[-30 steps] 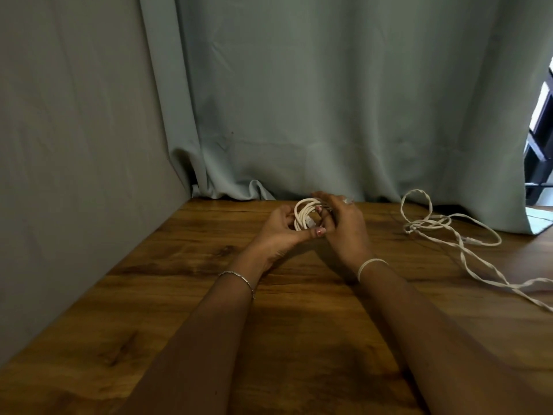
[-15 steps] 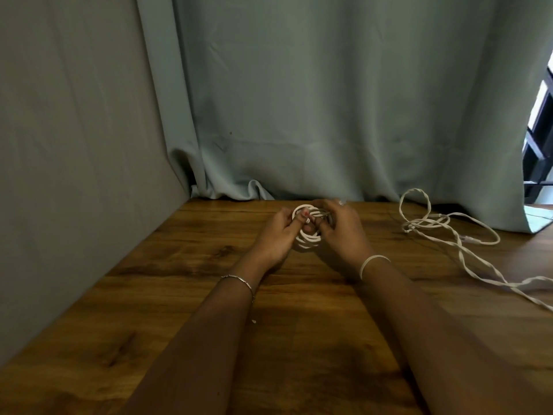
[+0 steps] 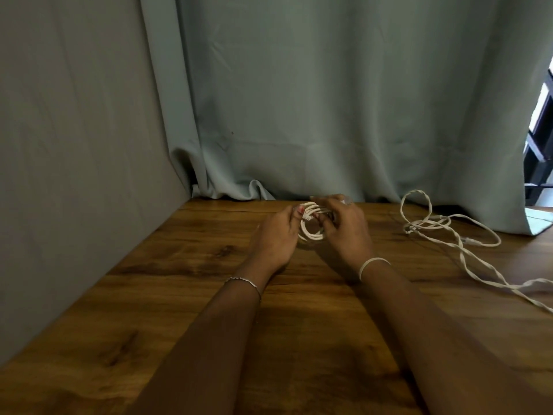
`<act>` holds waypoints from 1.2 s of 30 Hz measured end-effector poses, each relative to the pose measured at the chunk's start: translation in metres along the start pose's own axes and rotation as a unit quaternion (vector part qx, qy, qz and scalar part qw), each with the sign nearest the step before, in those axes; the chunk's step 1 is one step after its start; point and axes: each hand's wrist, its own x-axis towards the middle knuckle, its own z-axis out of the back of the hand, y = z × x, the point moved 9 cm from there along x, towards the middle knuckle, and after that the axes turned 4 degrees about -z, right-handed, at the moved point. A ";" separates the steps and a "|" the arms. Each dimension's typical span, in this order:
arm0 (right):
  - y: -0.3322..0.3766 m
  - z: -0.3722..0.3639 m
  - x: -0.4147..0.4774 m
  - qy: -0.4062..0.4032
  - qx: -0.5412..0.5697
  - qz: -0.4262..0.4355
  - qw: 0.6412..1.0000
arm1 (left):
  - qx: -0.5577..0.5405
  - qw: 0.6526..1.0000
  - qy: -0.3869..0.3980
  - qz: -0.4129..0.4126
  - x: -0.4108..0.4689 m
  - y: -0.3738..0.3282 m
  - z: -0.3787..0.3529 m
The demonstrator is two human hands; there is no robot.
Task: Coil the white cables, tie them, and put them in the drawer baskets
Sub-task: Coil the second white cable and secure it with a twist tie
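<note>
A small coil of white cable [image 3: 311,232] is held upright between both hands, just above the far middle of the wooden table [image 3: 185,295]. My left hand [image 3: 276,235] pinches the coil's upper left side with thumb and fingers. My right hand [image 3: 344,232] grips its right side, fingers curled over the top loops. A second white cable [image 3: 443,232] lies loose and uncoiled on the table at the right, trailing off toward the right edge. No drawer or basket is in view.
A grey-green curtain [image 3: 329,115] hangs along the table's back edge, and a grey fabric wall [image 3: 74,145] closes the left side. A dark window frame [image 3: 538,151] shows at the far right.
The coil has been turned and spread a little wider between the hands. My left thumb has shifted to the coil's top left; my right fingers now lie over the top loops.
</note>
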 end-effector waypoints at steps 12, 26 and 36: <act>0.000 0.010 -0.003 -0.021 -0.017 -0.009 1.000 | -0.125 0.992 0.030 -0.018 -0.003 -0.010 -0.003; 0.011 -0.006 -0.009 0.094 0.061 -0.003 0.994 | -0.324 0.923 0.176 0.108 -0.013 -0.003 -0.027; -0.005 -0.034 -0.011 0.165 0.102 -0.014 0.981 | -0.322 0.908 0.191 0.188 -0.013 0.018 -0.039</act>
